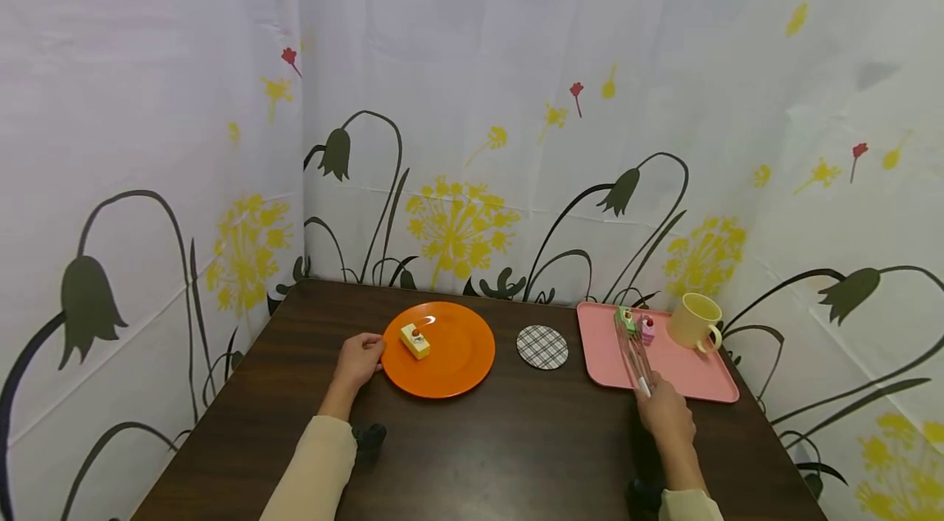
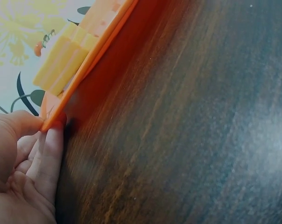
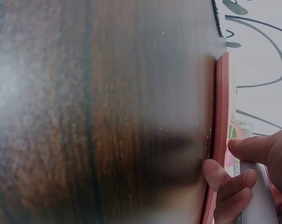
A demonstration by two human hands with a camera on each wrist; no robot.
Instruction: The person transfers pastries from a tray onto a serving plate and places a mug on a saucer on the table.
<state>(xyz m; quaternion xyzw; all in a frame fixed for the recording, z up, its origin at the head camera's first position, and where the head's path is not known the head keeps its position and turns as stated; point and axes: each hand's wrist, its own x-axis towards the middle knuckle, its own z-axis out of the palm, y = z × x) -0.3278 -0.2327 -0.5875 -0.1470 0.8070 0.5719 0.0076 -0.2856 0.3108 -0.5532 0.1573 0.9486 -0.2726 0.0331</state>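
At the left, my left hand (image 1: 358, 360) pinches the rim of an orange plate (image 1: 460, 361), thumb on top and fingers beneath in the left wrist view. A yellow toy cake slice (image 1: 415, 342) with a red topping lies on the plate's left part. My right hand (image 1: 667, 414) grips metal tongs (image 1: 636, 361) by the pale handle. The tongs reach over a pink tray (image 1: 693, 378), their tips at a green toy cake (image 1: 626, 319) and a pink toy cake (image 1: 646, 330). Whether the tips touch either cake I cannot tell.
A pale yellow mug (image 1: 695, 321) stands on the tray's right side. Between plate and tray lies a round checked coaster (image 1: 542, 346). The dark wooden table (image 1: 487, 455) is backed by a white flower-patterned curtain (image 1: 472, 95).
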